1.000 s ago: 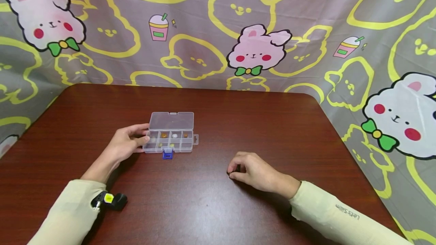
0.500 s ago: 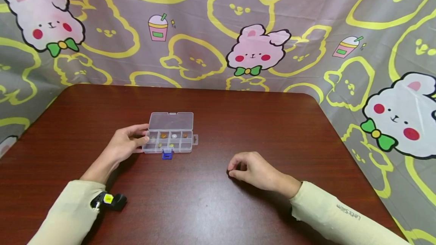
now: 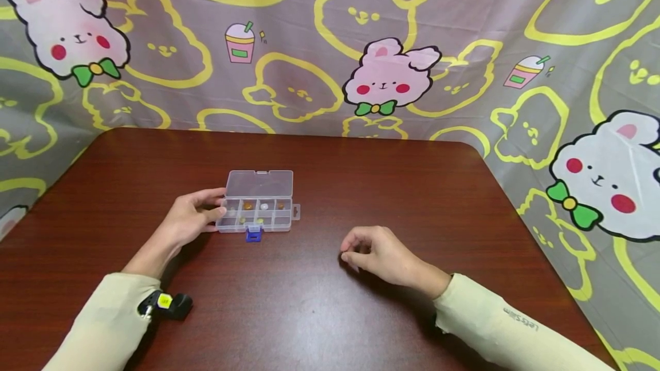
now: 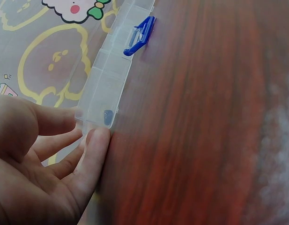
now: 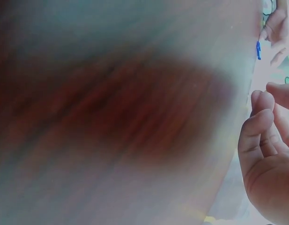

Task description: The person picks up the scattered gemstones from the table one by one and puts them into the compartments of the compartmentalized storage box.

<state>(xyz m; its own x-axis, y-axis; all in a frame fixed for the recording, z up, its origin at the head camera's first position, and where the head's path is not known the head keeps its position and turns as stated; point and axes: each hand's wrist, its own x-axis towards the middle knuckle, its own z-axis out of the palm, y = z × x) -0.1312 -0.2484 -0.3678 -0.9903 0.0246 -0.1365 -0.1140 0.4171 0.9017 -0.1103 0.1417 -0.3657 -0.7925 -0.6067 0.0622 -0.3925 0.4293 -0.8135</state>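
My left hand (image 3: 187, 217) grips the left end of a clear plastic compartment box (image 3: 282, 225), its thumb over the rim and fingers along the side. The lid (image 3: 259, 184) stands open at the back, and a blue latch (image 3: 254, 235) hangs at the front. Small pieces lie in the compartments, including an amber one (image 3: 248, 206) and a white one (image 3: 264, 206). In the left wrist view a dark piece (image 4: 108, 117) shows through the near end. To the right, my right hand (image 3: 380, 256) pinches a small dark piece at its fingertips, mostly hidden, close over the table.
The dark red-brown table (image 3: 289, 296) reaches back to a grey cloth (image 3: 309, 22) printed with rabbits and yellow outlines. A clear hanging tab (image 3: 296, 212) juts from the box's right end. A black camera mount (image 3: 167, 303) sits on the left sleeve.
My right hand has risen slightly and shifted a little left, toward the box, with its fingertips still together. The left hand and the box have stayed in place.
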